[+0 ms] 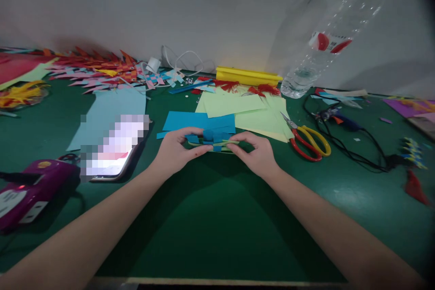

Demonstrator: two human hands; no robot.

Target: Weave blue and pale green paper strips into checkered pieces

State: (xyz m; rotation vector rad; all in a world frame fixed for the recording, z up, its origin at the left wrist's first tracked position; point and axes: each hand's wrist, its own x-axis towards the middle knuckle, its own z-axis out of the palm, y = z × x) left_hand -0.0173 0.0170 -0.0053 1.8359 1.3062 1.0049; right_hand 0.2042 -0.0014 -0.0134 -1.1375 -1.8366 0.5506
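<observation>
A small piece of woven paper strips (217, 137), blue and pale green, is held up over the green table between both hands. My left hand (180, 146) pinches its left part between thumb and fingers. At the right end, my right hand (254, 150) grips the pale green strips with thumb and forefinger. Just behind the hands lie blue paper sheets (200, 120), partly hidden by my left hand. Pale green paper sheets (234, 105) are spread behind and to the right of these.
Scissors (311, 141) with red and yellow handles lie right. A tilted plastic bottle (316, 54) leans by the wall. A lit phone (117, 149) and a purple power strip (34, 192) are left. A black cable (350, 147) trails across the right side of the table (217, 231).
</observation>
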